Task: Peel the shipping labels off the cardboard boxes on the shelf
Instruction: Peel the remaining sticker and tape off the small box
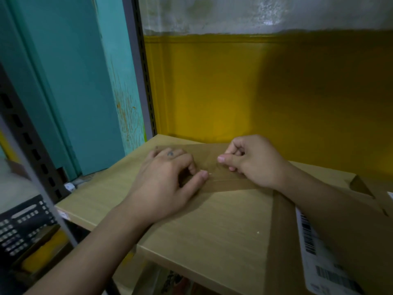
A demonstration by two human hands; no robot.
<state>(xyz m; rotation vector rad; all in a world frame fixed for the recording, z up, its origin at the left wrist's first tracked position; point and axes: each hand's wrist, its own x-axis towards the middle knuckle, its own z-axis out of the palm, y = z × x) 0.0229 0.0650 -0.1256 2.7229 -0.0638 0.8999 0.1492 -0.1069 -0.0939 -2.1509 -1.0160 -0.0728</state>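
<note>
Fingers point(192, 166) of left hand point(163, 179) pinch brown tape strip point(229, 185) on tan cardboard box point(212, 231); right hand point(253, 162) clenched — hold unclear — yellow wall point(234, 86) beyond.

Flat cardboard box point(212, 226) lies on shelf, in front of me, centre. Tape strip point(229, 185) runs left-right across box top, far half. My left hand point(165, 184) rests on box top at strip's left end; my right hand point(253, 162) sits just right of it, over strip. Second box point(282, 262) near right, overlapping first box's right edge. Shipping label point(325, 271) on second box, nearest me. Wall point(255, 81) behind boxes. Shelf upright point(142, 81) at far left corner. Another upright point(25, 135) near left; crate point(21, 226) below it, lower than shelf.
</note>
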